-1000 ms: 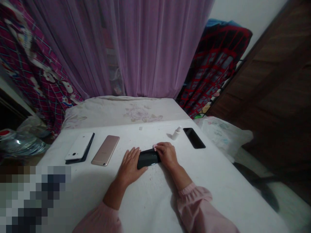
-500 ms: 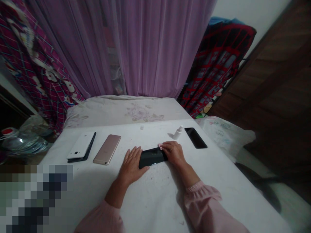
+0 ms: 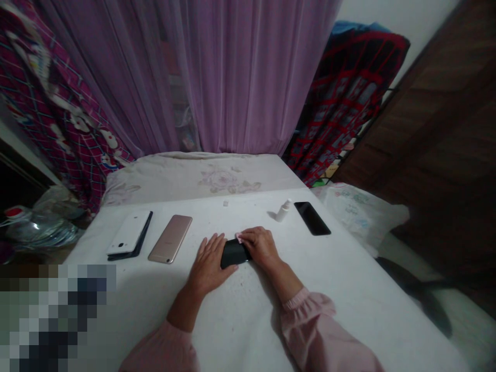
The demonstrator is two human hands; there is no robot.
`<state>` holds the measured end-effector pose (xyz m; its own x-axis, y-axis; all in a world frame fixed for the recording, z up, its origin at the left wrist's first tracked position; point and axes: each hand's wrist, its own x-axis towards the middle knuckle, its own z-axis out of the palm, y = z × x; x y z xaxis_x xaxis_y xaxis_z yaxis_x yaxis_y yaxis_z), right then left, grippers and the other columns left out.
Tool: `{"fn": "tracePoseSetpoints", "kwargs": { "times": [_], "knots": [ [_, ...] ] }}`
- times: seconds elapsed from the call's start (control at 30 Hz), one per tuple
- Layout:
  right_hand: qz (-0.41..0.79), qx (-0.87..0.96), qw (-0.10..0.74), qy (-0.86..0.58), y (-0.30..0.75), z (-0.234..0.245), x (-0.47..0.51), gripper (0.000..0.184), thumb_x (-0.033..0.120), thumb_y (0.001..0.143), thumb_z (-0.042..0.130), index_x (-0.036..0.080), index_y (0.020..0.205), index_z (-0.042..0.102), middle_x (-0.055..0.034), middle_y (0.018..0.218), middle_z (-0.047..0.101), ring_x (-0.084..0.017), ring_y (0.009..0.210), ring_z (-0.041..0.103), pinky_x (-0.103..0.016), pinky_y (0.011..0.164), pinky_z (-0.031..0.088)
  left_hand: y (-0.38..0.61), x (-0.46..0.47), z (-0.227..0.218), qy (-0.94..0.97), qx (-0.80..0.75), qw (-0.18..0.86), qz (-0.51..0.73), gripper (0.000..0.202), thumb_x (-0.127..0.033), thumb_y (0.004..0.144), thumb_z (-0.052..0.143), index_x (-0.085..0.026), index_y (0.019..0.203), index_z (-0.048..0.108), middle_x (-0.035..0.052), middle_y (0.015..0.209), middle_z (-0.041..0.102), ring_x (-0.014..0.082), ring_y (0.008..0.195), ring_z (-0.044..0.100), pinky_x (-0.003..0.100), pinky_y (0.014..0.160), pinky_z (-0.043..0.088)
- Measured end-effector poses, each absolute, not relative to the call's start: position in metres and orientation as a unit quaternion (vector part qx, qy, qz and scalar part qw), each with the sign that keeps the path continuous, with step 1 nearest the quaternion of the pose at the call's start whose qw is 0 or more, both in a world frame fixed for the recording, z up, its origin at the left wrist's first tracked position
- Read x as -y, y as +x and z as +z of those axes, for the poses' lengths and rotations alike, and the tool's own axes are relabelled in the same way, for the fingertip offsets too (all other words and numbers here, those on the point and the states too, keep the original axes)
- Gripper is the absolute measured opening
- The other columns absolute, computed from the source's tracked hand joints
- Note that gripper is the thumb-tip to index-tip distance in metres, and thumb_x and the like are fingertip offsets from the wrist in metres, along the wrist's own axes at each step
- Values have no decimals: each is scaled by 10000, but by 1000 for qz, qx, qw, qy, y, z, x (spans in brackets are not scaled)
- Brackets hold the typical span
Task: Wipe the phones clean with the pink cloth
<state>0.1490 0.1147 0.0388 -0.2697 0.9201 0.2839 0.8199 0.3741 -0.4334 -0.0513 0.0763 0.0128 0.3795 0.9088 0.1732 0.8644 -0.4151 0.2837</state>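
Phone, left fingers around one end, right fingers pinching cloth

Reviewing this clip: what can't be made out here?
Head view: the right end of the dark phone, covered by the right hand.
Head view: the pink piece's full shape, partly hidden by that hand.
Head view: most of the dark slab, under the white phone.
Head view: lettering on the rose-gold phone, too small to read.
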Motion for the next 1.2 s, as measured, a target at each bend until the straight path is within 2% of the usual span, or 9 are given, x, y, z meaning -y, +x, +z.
{"fn": "tracePoseSetpoints", "kwargs": {
  "times": [0.2,0.5,0.67,0.97,1.2],
  "knots": [
    [79,736,287,-608,189,30,-120,170,222,863,657,310,949,774,-1,991,746,-196,933,642,-309,841,472,-52,-78,12,828,-536,72,147,660,-492,849,567,-152,1394,417,133,1505,415,293,1421,319,494,1183,184],
    [52,751,340,-564,182,23,-75,190,238,903,600,310,944,771,-25,954,733,-187,872,633,-306,777,498,-52,-77,13,827,-539,70,140,672,-483,843,562,-145,1404,409,131,1509,410,291,1422,316,489,1186,175],
    [64,759,337,-553,187,23,-62,198,226,897,600,311,963,767,-26,946,727,-181,871,633,-303,770,499,-52,-78,13,833,-532,77,135,680,-484,848,558,-153,1419,395,133,1511,405,294,1427,305,507,1182,163],
    [53,718,348,-600,177,21,-98,179,242,894,603,268,936,776,-43,933,724,-194,856,625,-306,765,488,-52,-77,18,833,-531,95,124,684,-460,841,588,-144,1417,399,131,1522,385,286,1434,291,501,1188,159],
    [68,780,329,-527,132,27,-77,215,243,929,564,270,864,768,-34,891,722,-170,824,611,-298,759,449,-52,-76,14,834,-526,73,150,654,-465,852,560,-163,1410,402,135,1505,414,289,1422,317,510,1176,179]
  ]
}}
